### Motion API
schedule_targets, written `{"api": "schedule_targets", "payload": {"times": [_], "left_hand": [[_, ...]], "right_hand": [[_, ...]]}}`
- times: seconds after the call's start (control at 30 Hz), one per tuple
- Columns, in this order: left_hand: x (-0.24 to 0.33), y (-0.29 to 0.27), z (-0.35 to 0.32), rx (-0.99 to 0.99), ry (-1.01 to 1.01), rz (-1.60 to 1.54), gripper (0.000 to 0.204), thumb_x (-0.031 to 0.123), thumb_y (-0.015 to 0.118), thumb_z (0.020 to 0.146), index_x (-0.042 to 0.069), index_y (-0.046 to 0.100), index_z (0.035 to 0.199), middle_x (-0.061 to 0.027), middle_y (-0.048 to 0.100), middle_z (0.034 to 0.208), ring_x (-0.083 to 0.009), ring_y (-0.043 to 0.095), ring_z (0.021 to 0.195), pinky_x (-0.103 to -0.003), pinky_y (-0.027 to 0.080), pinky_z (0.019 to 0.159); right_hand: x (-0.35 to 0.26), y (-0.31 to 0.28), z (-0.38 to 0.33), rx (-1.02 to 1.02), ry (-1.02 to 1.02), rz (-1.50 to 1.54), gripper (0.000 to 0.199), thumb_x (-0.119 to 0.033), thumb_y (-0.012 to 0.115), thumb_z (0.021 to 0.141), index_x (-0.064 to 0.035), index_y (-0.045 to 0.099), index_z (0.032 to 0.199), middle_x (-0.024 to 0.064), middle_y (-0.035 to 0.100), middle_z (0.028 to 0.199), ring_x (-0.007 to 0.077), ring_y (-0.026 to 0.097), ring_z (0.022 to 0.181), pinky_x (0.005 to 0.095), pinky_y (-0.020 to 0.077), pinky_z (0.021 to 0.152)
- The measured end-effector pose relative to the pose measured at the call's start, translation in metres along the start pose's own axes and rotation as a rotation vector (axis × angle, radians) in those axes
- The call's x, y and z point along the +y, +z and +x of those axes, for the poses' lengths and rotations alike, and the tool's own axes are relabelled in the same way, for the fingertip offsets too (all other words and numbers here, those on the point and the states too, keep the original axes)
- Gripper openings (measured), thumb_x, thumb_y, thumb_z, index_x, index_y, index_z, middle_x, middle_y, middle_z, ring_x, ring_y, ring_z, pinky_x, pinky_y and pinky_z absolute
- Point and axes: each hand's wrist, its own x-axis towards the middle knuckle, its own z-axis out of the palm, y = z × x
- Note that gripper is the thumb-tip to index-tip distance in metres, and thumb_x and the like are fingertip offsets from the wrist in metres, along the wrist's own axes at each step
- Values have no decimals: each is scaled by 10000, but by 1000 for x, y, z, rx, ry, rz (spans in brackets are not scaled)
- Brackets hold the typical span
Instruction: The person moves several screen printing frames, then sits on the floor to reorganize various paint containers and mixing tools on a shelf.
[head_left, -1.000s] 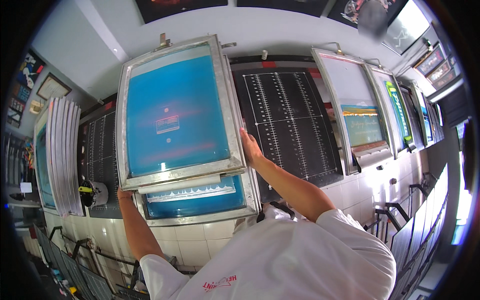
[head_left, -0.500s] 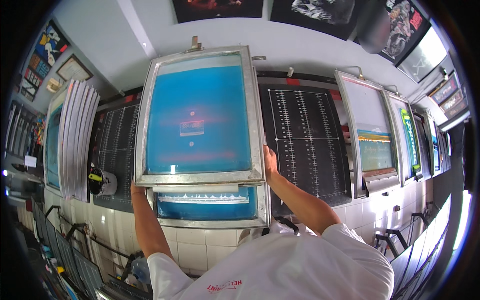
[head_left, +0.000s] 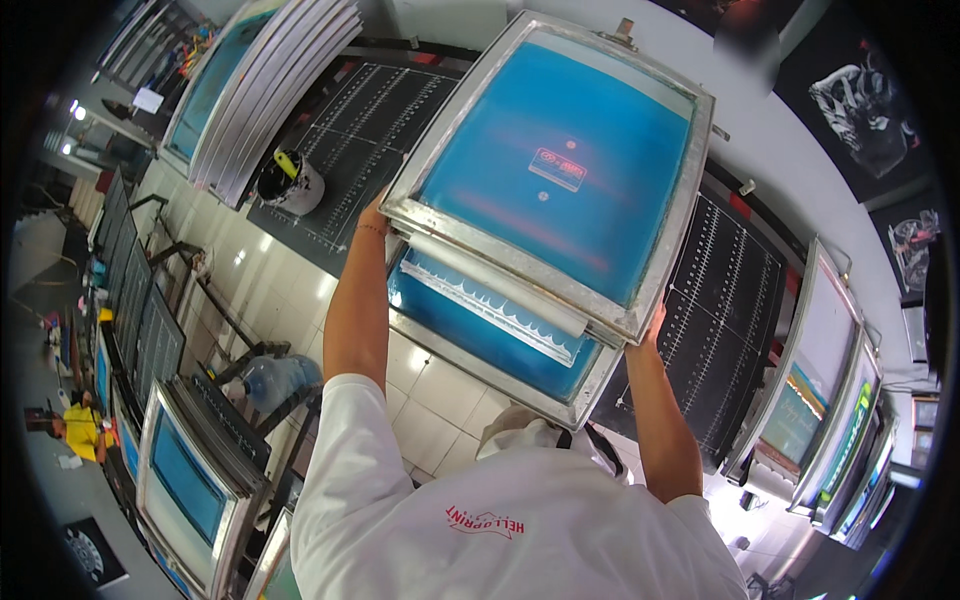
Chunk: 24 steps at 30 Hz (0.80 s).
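A screen printing frame [head_left: 688,225] with blue mesh lies before me, a small pale design near its middle. My left hand [head_left: 374,214] grips its left edge near the lower corner. At the lower right edge is my right hand [head_left: 650,330], its fingers partly hidden behind the metal rim. Beneath this frame a second blue screen [head_left: 470,330] sticks out toward me. A squeegee [head_left: 500,285] lies across that lower screen, with a ragged band of white ink along it.
Black ruled boards [head_left: 728,310] flank the frames on both sides. On the left one stands an ink tub [head_left: 296,192] with a yellow-green handle, beside a row of upright white panels [head_left: 270,95]. More screens [head_left: 800,390] stand at right. A water jug [head_left: 275,382] sits low on the left.
My view has turned and tilted, so the frames now slant down to the right and more of the left side shows. Both hands keep their hold on the upper frame.
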Motion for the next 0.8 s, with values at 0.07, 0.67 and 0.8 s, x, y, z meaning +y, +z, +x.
{"api": "schedule_targets", "payload": {"times": [0.07, 0.67, 0.8], "left_hand": [[5, 5, 12, -22, -114, -98, 695, 651, 523, 855, 101, 579, 1276, -110, 606, 1178, -230, 621, 960, -359, 535, 742], [-213, -39, -250, 870, 88, -178, 421, 366, 450, 986, 2, 651, 918, -65, 654, 850, -130, 579, 746, -266, 446, 636], [-297, 17, -335, 833, -241, -321, 391, 348, 474, 968, 2, 632, 875, -75, 653, 790, -139, 569, 668, -281, 441, 568]], "right_hand": [[0, -8, 9, 4, 6, 35, 506, -428, 413, 995, 16, 568, 1182, 117, 648, 1007, 243, 647, 840, 384, 537, 726], [-114, -178, -93, -98, 253, -207, 474, -352, 570, 919, -55, 515, 1284, 108, 566, 1236, 216, 577, 1055, 333, 457, 897], [-122, -158, -118, -225, 303, -368, 429, -329, 557, 918, -47, 548, 1240, 85, 599, 1117, 184, 582, 936, 311, 462, 797]]}}
